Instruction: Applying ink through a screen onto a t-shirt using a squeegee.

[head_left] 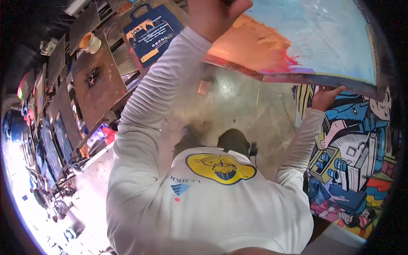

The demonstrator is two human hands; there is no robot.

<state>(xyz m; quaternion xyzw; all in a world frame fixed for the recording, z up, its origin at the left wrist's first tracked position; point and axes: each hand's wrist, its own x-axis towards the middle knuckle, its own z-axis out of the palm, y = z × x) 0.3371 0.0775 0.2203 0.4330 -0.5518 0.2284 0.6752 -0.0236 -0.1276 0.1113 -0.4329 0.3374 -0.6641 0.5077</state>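
Note:
A large painted canvas (314, 38), orange at the left and pale blue across the rest, tilts over the concrete floor at the top right. My left hand (216, 15) is raised at the top of the view. It is curled into a fist at the canvas's orange left side, and its top is cut off by the frame. My right hand (326, 97) reaches up on the right, with its fingers hooked on the canvas's dark lower edge. White long sleeves cover both arms.
A comic-style painting (352, 153) stands at the right, just below the canvas. On the left are brown boards (100, 80), a dark blue bag (151, 32) and cluttered shelves. Concrete floor (238, 102) shows in the middle.

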